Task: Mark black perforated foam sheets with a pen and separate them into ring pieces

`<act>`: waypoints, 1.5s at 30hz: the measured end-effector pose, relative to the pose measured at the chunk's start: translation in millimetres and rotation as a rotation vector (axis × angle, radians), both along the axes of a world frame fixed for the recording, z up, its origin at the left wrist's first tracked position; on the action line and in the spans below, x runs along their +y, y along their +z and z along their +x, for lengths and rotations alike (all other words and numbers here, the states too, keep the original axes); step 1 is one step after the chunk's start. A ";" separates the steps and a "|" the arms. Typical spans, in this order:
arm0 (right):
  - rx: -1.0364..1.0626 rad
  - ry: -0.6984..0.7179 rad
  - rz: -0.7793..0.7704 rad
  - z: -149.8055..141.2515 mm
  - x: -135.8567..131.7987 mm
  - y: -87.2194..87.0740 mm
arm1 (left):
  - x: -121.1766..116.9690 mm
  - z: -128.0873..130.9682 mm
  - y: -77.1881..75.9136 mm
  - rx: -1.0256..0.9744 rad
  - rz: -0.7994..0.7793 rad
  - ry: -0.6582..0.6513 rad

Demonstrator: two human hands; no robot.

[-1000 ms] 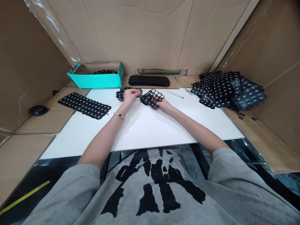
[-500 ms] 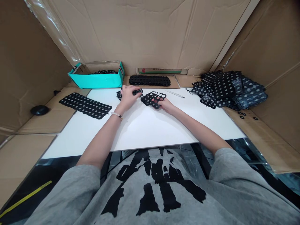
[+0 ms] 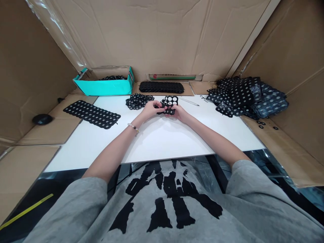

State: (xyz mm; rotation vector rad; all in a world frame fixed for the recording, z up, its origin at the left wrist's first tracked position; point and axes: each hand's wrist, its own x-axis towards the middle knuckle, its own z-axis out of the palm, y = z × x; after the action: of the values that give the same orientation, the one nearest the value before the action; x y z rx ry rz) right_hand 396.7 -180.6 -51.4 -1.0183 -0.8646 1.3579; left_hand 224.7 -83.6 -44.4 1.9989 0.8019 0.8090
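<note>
Both hands meet over the far middle of the white table (image 3: 157, 138). My right hand (image 3: 178, 112) grips a small black sheet with round holes (image 3: 170, 102), raised off the table and tilted toward me. My left hand (image 3: 151, 109) pinches the same sheet at its left edge, fingers curled. Just left of the hands lies a loose pile of black rings (image 3: 138, 101) on the table.
A long black perforated sheet (image 3: 92, 113) lies at the left table edge. A teal box (image 3: 105, 84) holding black parts stands at the back left, another black sheet (image 3: 161, 87) behind the hands, a heap of sheets (image 3: 246, 96) at the right. A pen (image 3: 189, 101) lies nearby. Cardboard walls surround everything.
My left hand left the pile of rings and came right to the holed sheet. The sheet has been lifted from the table and tilted up between both hands.
</note>
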 end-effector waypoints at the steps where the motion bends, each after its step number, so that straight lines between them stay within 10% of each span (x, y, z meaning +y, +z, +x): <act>1: 0.021 0.009 -0.006 0.4 -0.9 1.9 | 1.1 0.2 -0.1 -0.027 -0.051 0.003; 11: 0.024 -0.046 -0.026 -2.9 -1.7 3.8 | 6.8 2.0 -0.2 -0.164 -0.209 0.053; 22: -0.029 -0.138 -0.043 -0.5 1.1 -4.1 | 51.4 -64.2 19.2 0.086 0.080 0.745; 28: 0.006 -0.196 -0.028 -1.5 2.5 -5.2 | 32.6 -54.7 14.4 0.274 0.307 0.646; 36: 0.045 -0.231 -0.028 -3.7 -2.6 -0.9 | -18.8 -9.5 20.0 0.252 0.423 0.119; 45: -0.057 -0.162 -0.039 -4.2 -2.9 2.1 | -25.1 7.1 8.5 0.033 0.046 0.042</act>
State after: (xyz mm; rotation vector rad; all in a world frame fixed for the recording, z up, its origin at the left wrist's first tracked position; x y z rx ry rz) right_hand 392.5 -183.5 -49.4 -1.1376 -0.7828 1.2179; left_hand 231.8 -108.6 -35.9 2.0466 0.8536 0.8271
